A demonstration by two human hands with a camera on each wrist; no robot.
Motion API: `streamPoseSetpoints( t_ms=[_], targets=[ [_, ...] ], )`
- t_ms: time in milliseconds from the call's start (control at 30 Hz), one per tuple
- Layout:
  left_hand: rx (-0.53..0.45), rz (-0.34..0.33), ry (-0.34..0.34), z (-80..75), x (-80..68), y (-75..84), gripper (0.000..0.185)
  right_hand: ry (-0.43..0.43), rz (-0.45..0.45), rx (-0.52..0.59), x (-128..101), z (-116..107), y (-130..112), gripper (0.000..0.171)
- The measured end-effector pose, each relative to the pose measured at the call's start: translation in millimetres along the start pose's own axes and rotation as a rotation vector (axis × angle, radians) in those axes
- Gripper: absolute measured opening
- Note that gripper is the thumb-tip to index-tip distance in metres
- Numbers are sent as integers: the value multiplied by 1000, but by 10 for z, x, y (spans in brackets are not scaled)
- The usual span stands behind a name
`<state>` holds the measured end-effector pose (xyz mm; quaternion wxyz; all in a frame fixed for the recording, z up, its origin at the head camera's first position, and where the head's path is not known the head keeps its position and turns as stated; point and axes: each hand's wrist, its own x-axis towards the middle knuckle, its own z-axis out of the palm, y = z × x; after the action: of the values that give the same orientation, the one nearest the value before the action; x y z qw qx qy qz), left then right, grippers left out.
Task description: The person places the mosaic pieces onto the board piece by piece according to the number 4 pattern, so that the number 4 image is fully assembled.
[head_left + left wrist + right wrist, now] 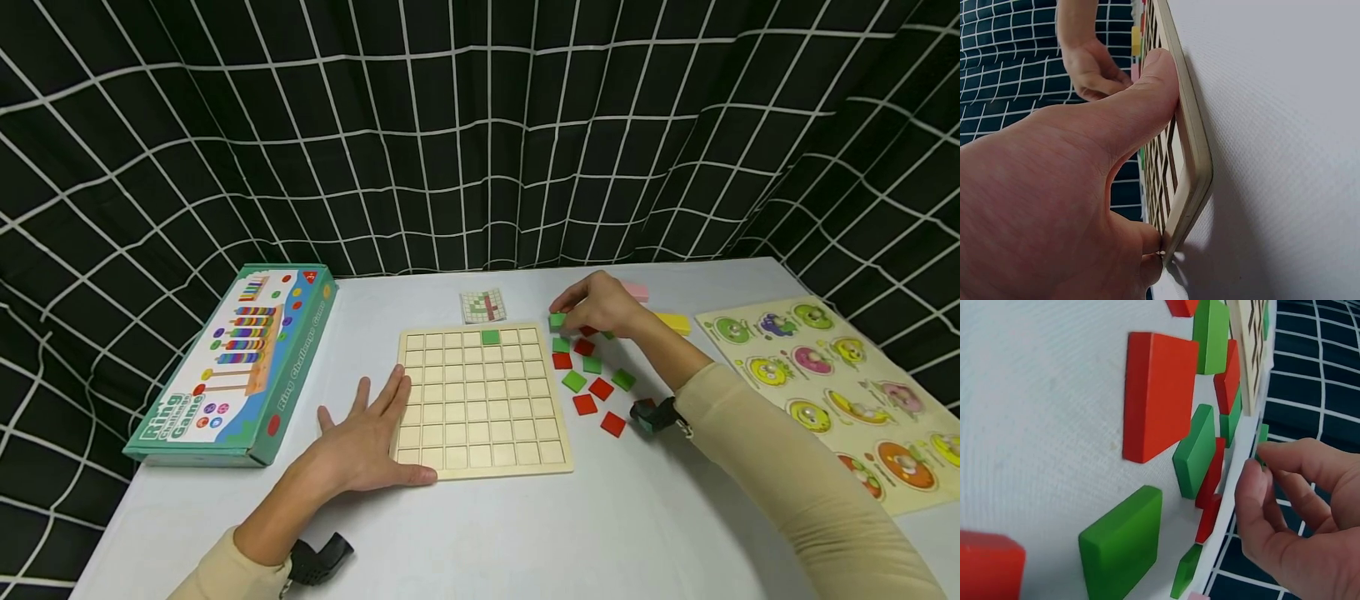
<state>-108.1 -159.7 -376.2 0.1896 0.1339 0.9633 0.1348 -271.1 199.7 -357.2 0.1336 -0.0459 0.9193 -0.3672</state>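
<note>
Head view: your left hand [367, 442] lies flat, fingers spread, on the lower-left corner of the grid board [483, 400]. Left wrist view confirms it: thumb [1147, 100] pressed along the board's edge [1191, 156], fingers straight, gripping nothing.

Your right hand [600, 304] pinches a green tile [557, 320] between thumb and fingertips, just above the table, right of the board's top-right corner. Right wrist view shows the same tile [1262, 440] edge-on in the pinch.

Board contents: one green tile [491, 337] sits in a top-row cell, roughly mid-row. Every other visible cell is bare.

Loose red and green tiles [592, 383] lie scattered on the table between the board and your right forearm, some touching, some apart.

Pattern card [483, 306] lies just behind the board, red and green cells on it; print too small to read.

Writing: the box [232, 367] left of the board reads "Ring Challenge Game" on top and side, with a picture of stacked coloured rings. It's shut, so contents can't be seen.

Peg puzzle [840, 383] with cartoon pieces lies at far right. Pink block [636, 290] and yellow block [672, 322] lie behind your right hand.
</note>
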Motion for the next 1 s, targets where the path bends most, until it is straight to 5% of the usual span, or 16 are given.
streamPoseSetpoints(
  t_ms=[767,1000],
  targets=[
    [8,-1,-3,-7,20,9,134,-71,-14,116,-94,246,-336,31],
    [19,0,-1,-9,16,1,134,-86,-56,65,-99,388,-464,30]
  ],
)
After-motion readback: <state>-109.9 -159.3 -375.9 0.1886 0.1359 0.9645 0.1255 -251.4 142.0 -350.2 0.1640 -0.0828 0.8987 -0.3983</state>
